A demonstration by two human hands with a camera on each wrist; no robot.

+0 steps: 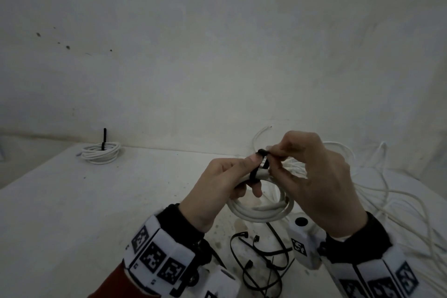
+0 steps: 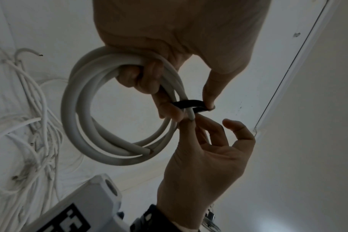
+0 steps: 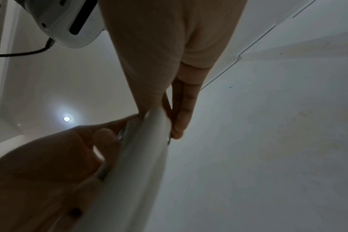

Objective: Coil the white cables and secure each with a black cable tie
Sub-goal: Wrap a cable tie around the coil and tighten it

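Head view has both hands up over the table, working one spot. Left hand [image 1: 217, 181] has its fingers curled through the white cable coil [image 1: 262, 210], thumb pressing the black cable tie [image 1: 260, 164] where it loops round the bundle. Right hand [image 1: 312, 176] pinches the tie's upper end between thumb and forefinger, the other fingers loosely bent, wrist cocked high. The coil hangs from that grip at about 6 o'clock, off the tabletop.

From the left wrist view the same coil [image 2: 85, 113] shows as a few thick turns, with the tie [image 2: 189, 104] as a small black loop at its 3 o'clock edge and one cut cable end poking out at the bottom.

Both wrists wear white bands printed with black square marker codes; no readable words on them.

Further out: spare black cable ties [image 1: 261, 256] lie scattered on the white table [image 1: 72, 201] at 6 o'clock of the hands, a tangle of loose white cables [image 1: 391, 191] spreads at 3 o'clock, and a finished coil [image 1: 101, 151] with its tie tail sticking up sits near the far edge at 10 o'clock.
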